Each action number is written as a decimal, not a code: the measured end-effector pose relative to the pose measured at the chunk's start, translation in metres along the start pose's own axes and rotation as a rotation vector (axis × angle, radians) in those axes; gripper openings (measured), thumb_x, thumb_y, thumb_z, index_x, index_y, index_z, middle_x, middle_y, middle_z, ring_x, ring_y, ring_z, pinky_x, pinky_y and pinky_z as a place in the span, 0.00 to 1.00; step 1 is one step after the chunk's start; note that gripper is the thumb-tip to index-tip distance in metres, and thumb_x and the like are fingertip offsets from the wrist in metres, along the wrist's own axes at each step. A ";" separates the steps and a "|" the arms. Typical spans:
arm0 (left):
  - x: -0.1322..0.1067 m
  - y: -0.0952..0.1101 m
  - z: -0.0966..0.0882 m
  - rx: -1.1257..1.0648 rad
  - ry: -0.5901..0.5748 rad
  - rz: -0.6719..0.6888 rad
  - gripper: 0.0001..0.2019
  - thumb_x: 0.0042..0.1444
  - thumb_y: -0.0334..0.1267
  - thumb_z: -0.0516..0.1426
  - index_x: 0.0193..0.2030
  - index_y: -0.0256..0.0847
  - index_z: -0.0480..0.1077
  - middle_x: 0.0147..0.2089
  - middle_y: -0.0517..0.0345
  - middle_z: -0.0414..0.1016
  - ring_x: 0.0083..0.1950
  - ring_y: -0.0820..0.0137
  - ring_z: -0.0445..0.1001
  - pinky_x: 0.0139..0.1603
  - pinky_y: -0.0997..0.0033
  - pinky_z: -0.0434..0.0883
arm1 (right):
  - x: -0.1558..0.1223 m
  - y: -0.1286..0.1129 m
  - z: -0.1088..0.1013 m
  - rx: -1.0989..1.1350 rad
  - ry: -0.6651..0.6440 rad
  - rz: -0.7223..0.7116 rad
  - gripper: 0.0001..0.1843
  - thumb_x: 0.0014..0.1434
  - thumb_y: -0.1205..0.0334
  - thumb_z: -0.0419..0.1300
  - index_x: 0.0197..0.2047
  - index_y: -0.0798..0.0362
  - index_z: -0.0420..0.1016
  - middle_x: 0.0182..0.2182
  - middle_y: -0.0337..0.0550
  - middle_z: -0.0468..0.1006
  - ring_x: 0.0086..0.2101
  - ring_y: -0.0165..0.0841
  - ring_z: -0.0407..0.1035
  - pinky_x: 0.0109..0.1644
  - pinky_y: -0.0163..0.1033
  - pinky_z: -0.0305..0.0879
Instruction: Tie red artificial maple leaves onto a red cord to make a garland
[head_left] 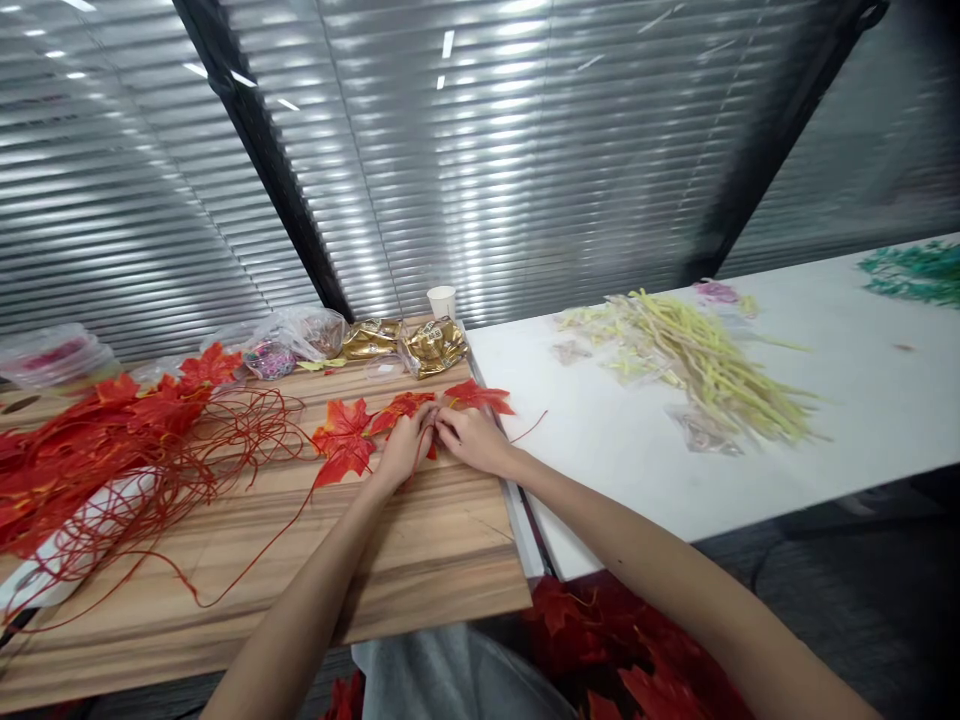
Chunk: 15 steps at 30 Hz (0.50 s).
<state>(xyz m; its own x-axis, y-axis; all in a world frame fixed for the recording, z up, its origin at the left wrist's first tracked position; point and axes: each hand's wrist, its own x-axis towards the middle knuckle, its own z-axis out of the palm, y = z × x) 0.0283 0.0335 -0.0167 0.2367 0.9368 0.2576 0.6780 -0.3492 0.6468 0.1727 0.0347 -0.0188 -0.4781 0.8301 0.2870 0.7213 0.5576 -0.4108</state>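
Observation:
My left hand (407, 442) and my right hand (474, 437) meet over the wooden table, fingers pinched together. A thin red cord (532, 429) runs through them, and its loose end sticks out to the right. Red artificial maple leaves lie around the hands: one leaf (345, 440) to the left, another (405, 408) behind my left hand, and a third (480, 396) behind my right hand. The fingers hide the exact spot where cord and leaf meet.
At the left, a heap of red leaves (97, 430) and tangled red cord (225, 430) partly covers a white object (97, 520). Gold packets (433, 347) and a paper cup (442, 300) stand at the back. Yellow stems (712, 370) lie on the white table (847, 410).

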 end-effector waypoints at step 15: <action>0.000 0.002 -0.001 0.037 -0.008 0.007 0.17 0.52 0.31 0.44 0.45 0.35 0.67 0.34 0.49 0.75 0.35 0.66 0.73 0.40 0.67 0.69 | 0.000 -0.001 -0.002 -0.013 -0.010 0.005 0.13 0.61 0.63 0.46 0.42 0.54 0.70 0.34 0.45 0.76 0.35 0.34 0.68 0.38 0.36 0.54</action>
<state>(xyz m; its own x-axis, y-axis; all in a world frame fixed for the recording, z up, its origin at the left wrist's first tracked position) 0.0290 0.0332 -0.0149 0.2471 0.9344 0.2567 0.7015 -0.3553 0.6179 0.1731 0.0339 -0.0169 -0.4789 0.8332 0.2765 0.7303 0.5530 -0.4011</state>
